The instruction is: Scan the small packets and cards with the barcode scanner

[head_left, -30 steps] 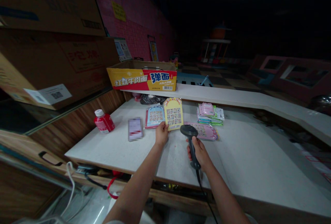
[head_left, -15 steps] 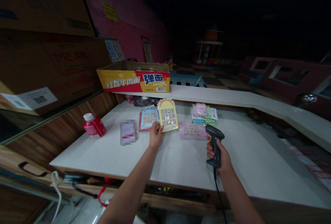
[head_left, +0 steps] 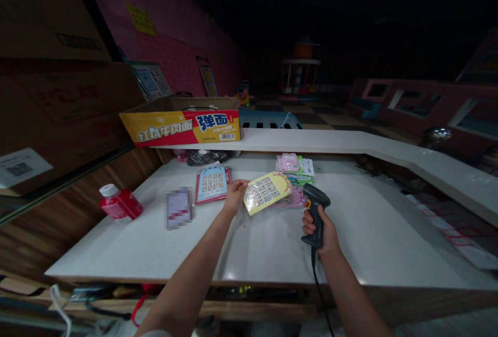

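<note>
My left hand (head_left: 234, 196) pinches a yellow sticker pack (head_left: 266, 192) by its left end and holds it tilted just above the white counter (head_left: 272, 243). My right hand (head_left: 323, 229) grips the handle of a black barcode scanner (head_left: 315, 212), whose head points left at the yellow pack. A pink pack (head_left: 292, 199) lies partly hidden under the yellow one. A blue-and-pink pack (head_left: 212, 184) lies flat left of my left hand. A stack of pink and green packs (head_left: 294, 167) sits behind the scanner.
A red bottle with a white cap (head_left: 119, 205) lies at the counter's left. A small blurred card (head_left: 178, 208) rests near it. A yellow-red noodle carton (head_left: 182, 124) stands on the raised ledge, with big cardboard boxes (head_left: 58, 98) to its left. The scanner cable (head_left: 321, 300) hangs off the front edge.
My left hand has lifted the yellow pack and turned it sideways toward the scanner. My right hand with the scanner swung out right, then settled beside the pack. The view has drifted rightward.
</note>
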Motion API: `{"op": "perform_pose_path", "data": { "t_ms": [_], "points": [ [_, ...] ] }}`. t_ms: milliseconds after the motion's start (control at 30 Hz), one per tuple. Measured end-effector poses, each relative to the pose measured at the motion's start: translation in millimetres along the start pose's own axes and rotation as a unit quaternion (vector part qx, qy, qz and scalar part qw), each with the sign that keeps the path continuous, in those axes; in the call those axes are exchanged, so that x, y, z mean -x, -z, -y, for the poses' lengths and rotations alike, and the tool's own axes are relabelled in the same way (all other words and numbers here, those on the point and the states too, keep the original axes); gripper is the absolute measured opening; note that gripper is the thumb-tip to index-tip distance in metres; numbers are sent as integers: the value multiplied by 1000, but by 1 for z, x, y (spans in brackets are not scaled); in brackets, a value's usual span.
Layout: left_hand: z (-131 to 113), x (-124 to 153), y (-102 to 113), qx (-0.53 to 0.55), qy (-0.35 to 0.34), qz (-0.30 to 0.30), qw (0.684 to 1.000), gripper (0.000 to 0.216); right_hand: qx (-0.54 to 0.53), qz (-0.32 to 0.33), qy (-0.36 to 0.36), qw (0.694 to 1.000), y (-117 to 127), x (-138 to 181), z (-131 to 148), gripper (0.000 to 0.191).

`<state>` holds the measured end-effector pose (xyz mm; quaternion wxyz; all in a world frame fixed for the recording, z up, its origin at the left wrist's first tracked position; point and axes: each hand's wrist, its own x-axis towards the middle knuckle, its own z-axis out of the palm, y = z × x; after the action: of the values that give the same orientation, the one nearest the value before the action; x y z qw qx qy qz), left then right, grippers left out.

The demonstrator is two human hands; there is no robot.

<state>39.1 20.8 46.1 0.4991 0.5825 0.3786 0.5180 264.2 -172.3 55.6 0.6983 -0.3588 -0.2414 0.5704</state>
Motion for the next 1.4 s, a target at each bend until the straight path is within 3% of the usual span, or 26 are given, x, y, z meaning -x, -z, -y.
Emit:
{"op": "perform_pose_path", "data": {
  "t_ms": [133, 233, 333, 433, 600, 667, 833, 967, 1100, 1233, 1333, 1400],
  "points": [
    [4, -21, -21, -56, 5, 66, 996, 27, -20, -3, 3, 1000, 2, -2, -1, 41],
    [1, -32, -32, -183, -19, 88, 979, 18, -53, -5, -9, 999, 4, -3, -2, 40],
    [-6, -29, -36, -355, -73, 47, 931, 19, -92, 3, -22, 996, 8, -6, -5, 37],
    [-11, -6, -33, -456, -115, 24, 883, 31, -116, 17, -27, 993, 11, -8, -6, 35],
    [-5, 46, -30, -476, -130, 63, 868, 61, -121, 21, -34, 992, 13, -9, -7, 36],
    [-1, 55, -31, -468, -138, 65, 871, 60, -115, 16, -36, 993, 12, -9, -6, 36],
    [2, 50, -44, -456, -138, 75, 876, 44, -100, 8, -39, 994, 10, -8, -4, 38],
    [-2, 48, -49, -476, -137, 78, 865, 47, -97, 5, -44, 994, 9, -6, -5, 37],
    [-19, 45, -27, -507, -140, 37, 849, 39, -103, 3, -54, 993, 10, -4, -7, 35],
    [-45, 33, 20, -587, -70, -93, 801, 30, -115, 7, -62, 991, 12, -3, -8, 32],
    [-59, 26, 55, -642, 22, -187, 743, 49, -122, 9, -58, 991, 13, -3, -9, 32],
    [-63, 23, 71, -652, 87, -213, 723, 65, -123, 11, -57, 991, 13, -3, -9, 31]
  ]
}}
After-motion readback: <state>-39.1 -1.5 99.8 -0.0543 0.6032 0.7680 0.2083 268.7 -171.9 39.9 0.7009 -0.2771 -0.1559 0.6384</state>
